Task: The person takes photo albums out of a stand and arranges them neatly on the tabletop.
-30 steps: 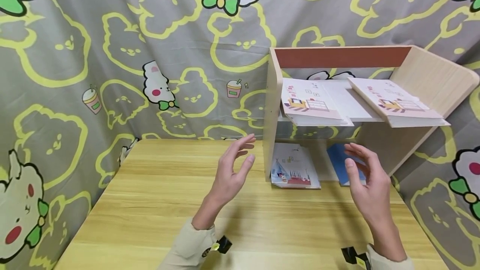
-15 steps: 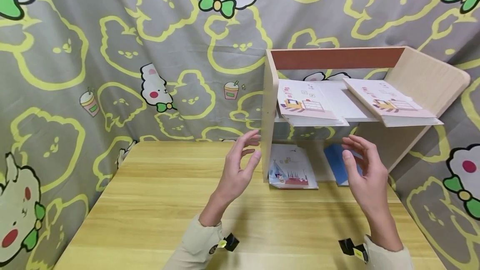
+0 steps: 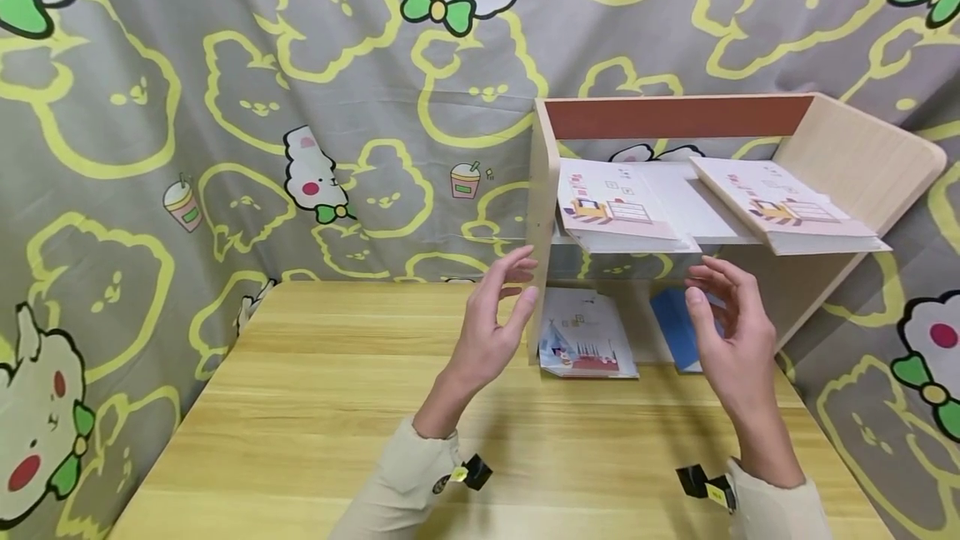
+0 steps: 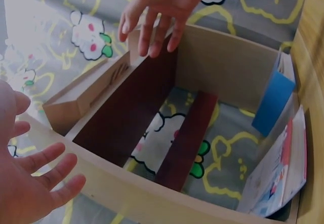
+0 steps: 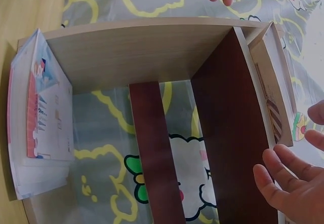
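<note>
My left hand (image 3: 495, 327) hovers just left of a small wooden bookshelf (image 3: 545, 215), holding nothing, its fingers slightly bent. To the right, my right hand (image 3: 738, 340) hangs in front of the lower compartment, also without anything in its grasp. Two pale books with pink lower bands, one at left (image 3: 615, 207) and a thicker one at right (image 3: 787, 202), lie on the upper board and jut over its front edge. In the lower compartment are a book with a tent picture (image 3: 585, 336) and a blue item (image 3: 675, 327), partly hidden by my right hand.
The bookshelf stands on a wood-grain table (image 3: 322, 407) near its back right. A grey curtain (image 3: 360, 90) with yellow outlines hangs behind and at both sides. A dark red crossbar (image 4: 187, 138) spans the shelf's open back.
My left hand has moved right and slightly up, closer to the shelf's left side panel. My right hand has risen slightly. The books stay where they were.
</note>
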The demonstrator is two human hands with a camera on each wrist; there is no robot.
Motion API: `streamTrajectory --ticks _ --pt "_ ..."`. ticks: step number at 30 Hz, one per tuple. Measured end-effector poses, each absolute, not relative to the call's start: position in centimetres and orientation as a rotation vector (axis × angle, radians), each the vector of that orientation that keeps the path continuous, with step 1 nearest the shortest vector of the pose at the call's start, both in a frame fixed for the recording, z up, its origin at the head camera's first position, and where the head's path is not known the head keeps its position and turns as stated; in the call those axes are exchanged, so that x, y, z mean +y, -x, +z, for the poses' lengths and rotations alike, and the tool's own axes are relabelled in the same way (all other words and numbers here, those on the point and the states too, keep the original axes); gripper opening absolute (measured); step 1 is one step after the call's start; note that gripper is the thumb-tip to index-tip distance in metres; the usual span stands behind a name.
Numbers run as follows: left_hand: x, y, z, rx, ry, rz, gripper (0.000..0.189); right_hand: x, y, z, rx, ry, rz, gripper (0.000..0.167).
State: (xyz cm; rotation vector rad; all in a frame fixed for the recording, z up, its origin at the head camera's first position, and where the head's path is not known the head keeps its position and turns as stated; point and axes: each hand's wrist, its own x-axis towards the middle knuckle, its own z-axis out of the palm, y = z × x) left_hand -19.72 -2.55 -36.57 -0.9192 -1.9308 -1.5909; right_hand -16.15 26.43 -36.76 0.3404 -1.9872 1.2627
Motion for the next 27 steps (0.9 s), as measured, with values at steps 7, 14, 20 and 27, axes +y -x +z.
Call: streamTrajectory --ticks 7,14,20,27 --pt "-1.6 20.1 -35.8 -1.945 0.879 -1.551 0.045 26.4 16.3 -36.3 -2.014 -0.273 1.294 0.047" --pt "-0.9 20.6 -35.4 -1.940 0.847 -1.585 0.044 26.2 16.5 -35.7 -2.016 -0.234 1.311 0.043" --pt "-0.2 21.0 -35.0 -1.960 0.800 -1.576 0.045 25.9 17.1 -35.2 -2.014 -0.197 1.318 0.042" --pt "0.7 21.3 -34.6 -1.970 0.788 -1.580 0.043 25.5 17.8 -34.8 -2.019 -0.140 1.304 0.040"
